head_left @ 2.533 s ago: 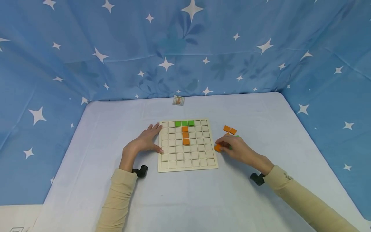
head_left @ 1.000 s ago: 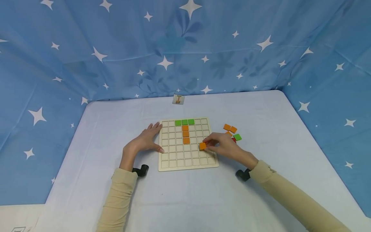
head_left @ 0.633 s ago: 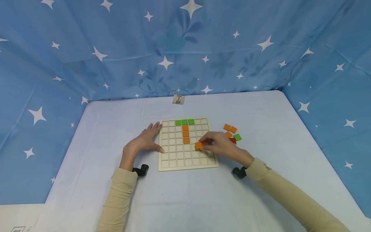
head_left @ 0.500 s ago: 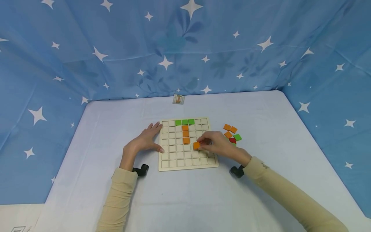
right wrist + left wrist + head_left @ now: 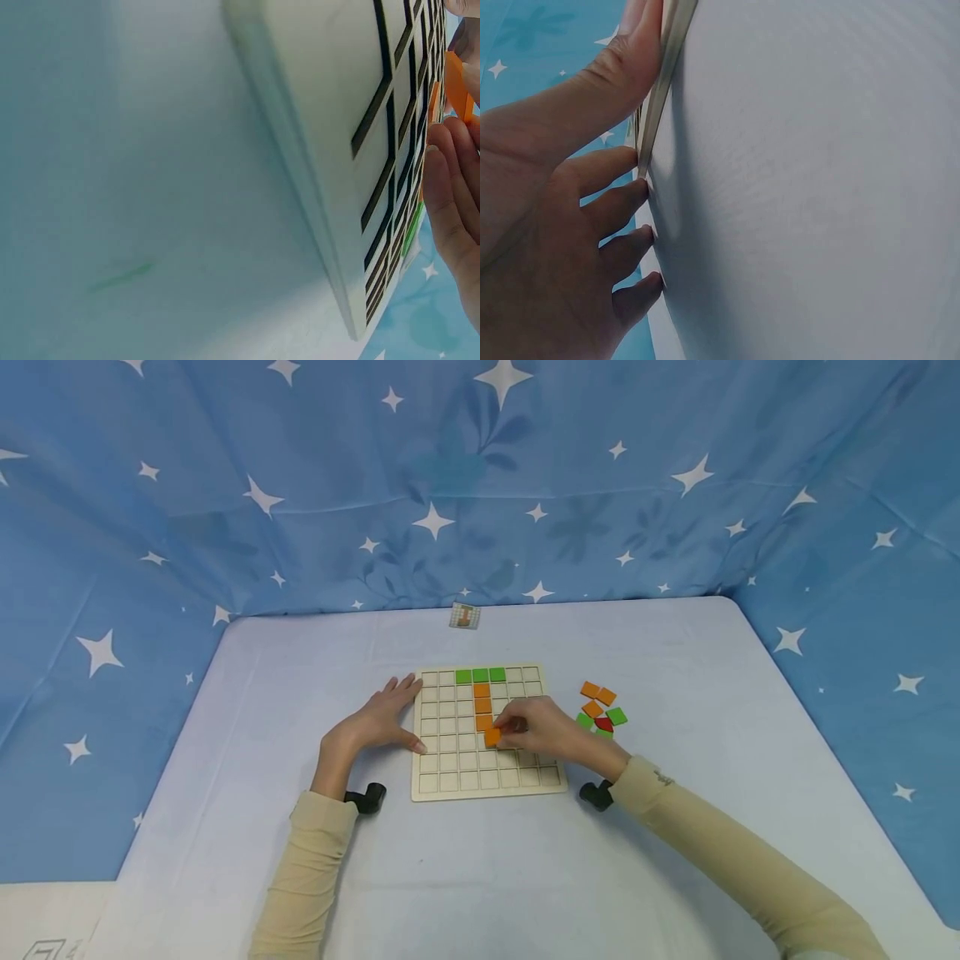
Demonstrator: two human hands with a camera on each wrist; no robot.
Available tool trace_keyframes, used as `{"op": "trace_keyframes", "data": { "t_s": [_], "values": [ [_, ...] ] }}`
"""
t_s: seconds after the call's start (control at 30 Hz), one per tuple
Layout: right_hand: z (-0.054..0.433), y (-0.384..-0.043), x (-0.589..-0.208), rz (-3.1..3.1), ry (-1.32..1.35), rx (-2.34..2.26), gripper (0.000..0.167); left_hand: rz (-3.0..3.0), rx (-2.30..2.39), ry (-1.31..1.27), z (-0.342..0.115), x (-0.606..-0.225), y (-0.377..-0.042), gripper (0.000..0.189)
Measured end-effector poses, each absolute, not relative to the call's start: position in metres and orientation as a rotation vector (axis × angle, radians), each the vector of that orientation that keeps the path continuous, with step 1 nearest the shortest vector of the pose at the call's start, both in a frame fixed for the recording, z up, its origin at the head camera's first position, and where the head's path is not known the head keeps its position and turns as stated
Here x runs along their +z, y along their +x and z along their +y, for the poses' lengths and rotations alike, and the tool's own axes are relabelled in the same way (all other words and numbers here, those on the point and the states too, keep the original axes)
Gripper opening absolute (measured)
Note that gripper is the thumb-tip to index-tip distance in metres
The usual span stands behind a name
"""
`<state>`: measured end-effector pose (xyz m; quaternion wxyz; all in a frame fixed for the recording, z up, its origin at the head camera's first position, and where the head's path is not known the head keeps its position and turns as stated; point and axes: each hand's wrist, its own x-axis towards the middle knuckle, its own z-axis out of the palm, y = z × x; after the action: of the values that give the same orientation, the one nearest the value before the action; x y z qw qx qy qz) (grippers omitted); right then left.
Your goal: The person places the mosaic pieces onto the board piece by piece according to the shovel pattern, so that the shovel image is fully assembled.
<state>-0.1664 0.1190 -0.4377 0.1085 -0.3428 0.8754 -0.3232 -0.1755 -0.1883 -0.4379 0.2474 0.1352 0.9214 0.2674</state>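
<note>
Left hand, fingers spread and grasping nothing, touches the left edge of a pale, square, wooden-looking grid board. Three green square tiles head a column of three orange square tiles. Right hand pinches a fourth orange square tile over the board, just below that column. Loose orange, green and red tiles lie right of the board.

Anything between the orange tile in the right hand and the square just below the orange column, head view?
Nothing visible. The right hand holds the orange tile partly over that square on the board; the sliver showing is bare. The left hand is at the board's left edge, the loose tiles off to the right.
</note>
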Motion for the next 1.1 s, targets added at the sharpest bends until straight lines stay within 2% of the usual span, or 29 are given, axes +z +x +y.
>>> {"op": "trace_keyframes", "data": {
  "t_s": [1.1],
  "values": [
    [0.101, -0.168, -0.444, 2.611, -0.998, -0.769, 0.022, 2.514, 0.74, 0.373, -0.189, -0.44, -0.176, 0.118]
  ]
}}
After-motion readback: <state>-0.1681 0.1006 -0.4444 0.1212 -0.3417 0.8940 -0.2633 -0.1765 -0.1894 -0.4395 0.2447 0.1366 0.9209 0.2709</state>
